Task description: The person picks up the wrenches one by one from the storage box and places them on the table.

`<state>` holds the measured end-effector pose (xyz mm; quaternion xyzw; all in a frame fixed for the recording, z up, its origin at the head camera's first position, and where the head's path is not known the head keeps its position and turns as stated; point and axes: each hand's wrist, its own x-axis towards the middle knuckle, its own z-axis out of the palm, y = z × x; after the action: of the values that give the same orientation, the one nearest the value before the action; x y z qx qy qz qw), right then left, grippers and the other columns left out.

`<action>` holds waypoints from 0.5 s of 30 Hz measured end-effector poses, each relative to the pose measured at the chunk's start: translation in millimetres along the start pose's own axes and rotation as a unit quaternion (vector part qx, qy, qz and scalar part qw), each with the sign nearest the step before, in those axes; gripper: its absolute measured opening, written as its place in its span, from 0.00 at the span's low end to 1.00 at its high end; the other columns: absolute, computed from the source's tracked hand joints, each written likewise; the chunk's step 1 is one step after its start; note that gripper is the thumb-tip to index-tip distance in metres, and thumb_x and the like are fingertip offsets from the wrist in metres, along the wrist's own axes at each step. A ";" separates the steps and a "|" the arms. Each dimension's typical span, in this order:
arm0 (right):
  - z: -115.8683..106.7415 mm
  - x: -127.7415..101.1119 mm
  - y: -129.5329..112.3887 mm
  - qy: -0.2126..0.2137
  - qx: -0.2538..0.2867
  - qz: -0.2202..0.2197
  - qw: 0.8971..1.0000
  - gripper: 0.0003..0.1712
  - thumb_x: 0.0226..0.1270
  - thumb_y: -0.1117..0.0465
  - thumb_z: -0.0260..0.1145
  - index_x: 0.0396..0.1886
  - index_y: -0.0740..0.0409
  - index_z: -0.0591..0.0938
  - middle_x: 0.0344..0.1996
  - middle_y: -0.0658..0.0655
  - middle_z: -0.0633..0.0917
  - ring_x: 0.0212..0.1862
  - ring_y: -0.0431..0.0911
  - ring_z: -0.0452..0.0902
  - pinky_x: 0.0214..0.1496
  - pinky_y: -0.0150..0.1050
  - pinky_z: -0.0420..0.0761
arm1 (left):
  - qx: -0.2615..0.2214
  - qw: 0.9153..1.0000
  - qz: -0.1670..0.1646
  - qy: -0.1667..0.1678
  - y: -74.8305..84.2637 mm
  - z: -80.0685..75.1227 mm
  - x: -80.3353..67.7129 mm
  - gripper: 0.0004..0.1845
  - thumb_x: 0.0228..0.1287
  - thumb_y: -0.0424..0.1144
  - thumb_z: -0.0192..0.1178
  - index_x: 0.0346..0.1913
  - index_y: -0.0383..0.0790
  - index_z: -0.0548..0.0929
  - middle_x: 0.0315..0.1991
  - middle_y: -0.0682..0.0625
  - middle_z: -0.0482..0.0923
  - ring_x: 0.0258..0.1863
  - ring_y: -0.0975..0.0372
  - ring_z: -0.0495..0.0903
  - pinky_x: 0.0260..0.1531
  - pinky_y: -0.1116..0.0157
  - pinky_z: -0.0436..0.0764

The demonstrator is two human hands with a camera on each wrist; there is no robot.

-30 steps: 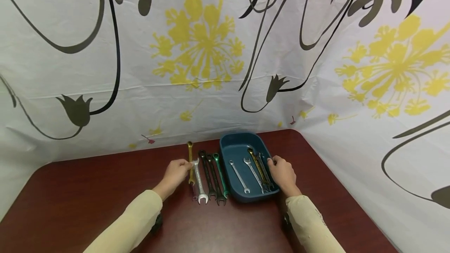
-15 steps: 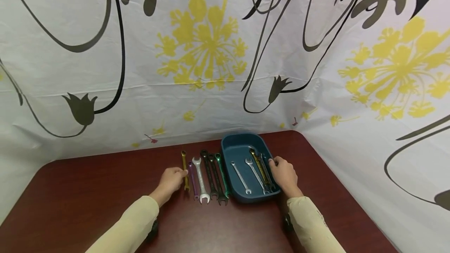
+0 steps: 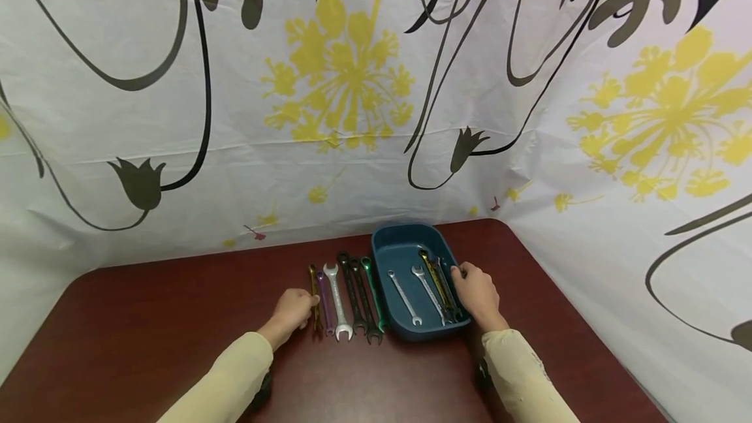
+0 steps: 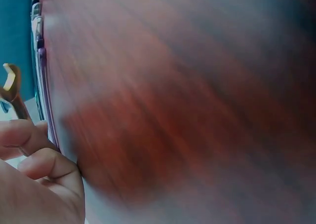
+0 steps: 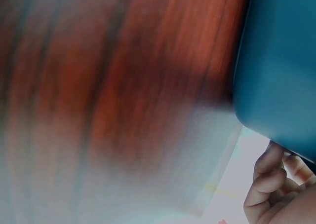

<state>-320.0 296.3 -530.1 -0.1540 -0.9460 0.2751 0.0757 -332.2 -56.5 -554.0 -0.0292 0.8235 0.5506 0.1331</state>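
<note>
My left hand pinches the near part of a gold wrench that lies at the left end of a row on the dark red table. Beside it lie a purple wrench, a silver wrench, two black wrenches and a green wrench. The left wrist view shows the gold wrench's open end above my curled fingers. My right hand grips the right rim of a blue tray with several wrenches inside. The tray's outer wall fills the right wrist view.
A flowered white sheet stands as a wall behind and to the right of the table. The table's right edge runs close to the tray. Bare table surface stretches to the left of the wrench row and in front of it.
My left hand has carried the gold wrench from over the silver one to the left and nearer, so it now lies beside the purple wrench. The right hand has stayed on the tray.
</note>
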 end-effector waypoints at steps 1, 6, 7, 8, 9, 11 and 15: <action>-0.1 0.0 -0.1 -0.001 -0.001 0.000 1.000 0.18 0.74 0.48 0.52 0.31 0.55 0.75 0.15 0.52 0.68 0.17 0.45 0.63 0.18 0.37 0.60 | 0.006 1.000 0.000 -0.001 0.1 0.0 0.2 0.21 0.68 0.36 0.52 0.16 0.45 0.63 0.09 0.54 0.58 0.10 0.64 0.61 0.22 0.66 0.67; -0.8 0.5 -1.2 0.001 -0.004 0.000 1.000 0.19 0.74 0.48 0.52 0.27 0.55 0.73 0.14 0.51 0.66 0.16 0.44 0.62 0.17 0.37 0.59 | 0.049 0.999 0.009 -0.006 0.7 0.3 1.1 0.20 0.69 0.37 0.52 0.17 0.45 0.64 0.09 0.54 0.59 0.11 0.63 0.62 0.23 0.66 0.67; -0.8 0.4 -1.6 0.001 -0.005 0.001 1.000 0.19 0.74 0.48 0.52 0.26 0.55 0.72 0.14 0.51 0.66 0.16 0.44 0.62 0.17 0.37 0.59 | 0.058 0.998 0.010 -0.007 0.7 0.3 1.3 0.20 0.69 0.37 0.52 0.17 0.45 0.65 0.09 0.54 0.59 0.11 0.63 0.62 0.23 0.66 0.67; -0.8 0.3 -1.9 0.001 -0.005 0.002 1.000 0.20 0.74 0.48 0.52 0.26 0.55 0.72 0.14 0.51 0.66 0.16 0.45 0.62 0.17 0.37 0.59 | 0.066 0.998 0.011 -0.009 0.7 0.3 1.6 0.20 0.69 0.37 0.52 0.17 0.44 0.65 0.08 0.54 0.59 0.11 0.63 0.62 0.23 0.66 0.67; -0.8 0.0 -2.1 0.001 -0.005 0.002 1.000 0.20 0.74 0.48 0.52 0.25 0.55 0.72 0.14 0.51 0.66 0.16 0.45 0.62 0.18 0.37 0.59 | 0.075 0.997 0.011 -0.009 0.6 0.4 2.2 0.20 0.69 0.38 0.52 0.17 0.44 0.65 0.08 0.54 0.59 0.11 0.63 0.62 0.22 0.66 0.67; -0.4 -0.3 -2.3 0.001 -0.006 0.003 1.000 0.20 0.74 0.48 0.52 0.26 0.55 0.72 0.14 0.51 0.66 0.17 0.45 0.62 0.18 0.37 0.60 | 0.093 0.996 0.011 -0.009 0.9 0.2 3.5 0.20 0.68 0.38 0.52 0.16 0.44 0.66 0.08 0.54 0.60 0.10 0.63 0.62 0.21 0.67 0.67; 0.4 -0.1 -2.1 0.005 -0.007 0.005 1.000 0.19 0.74 0.48 0.52 0.27 0.55 0.73 0.14 0.51 0.67 0.17 0.45 0.63 0.18 0.37 0.60 | 0.117 0.993 0.021 -0.020 3.4 -2.0 6.6 0.21 0.65 0.36 0.53 0.13 0.45 0.65 0.07 0.55 0.60 0.08 0.65 0.62 0.17 0.69 0.64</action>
<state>-320.6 294.5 -529.2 -0.1603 -0.9468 0.2680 0.0784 -339.5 -56.3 -551.8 0.0146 0.8801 0.4534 0.1403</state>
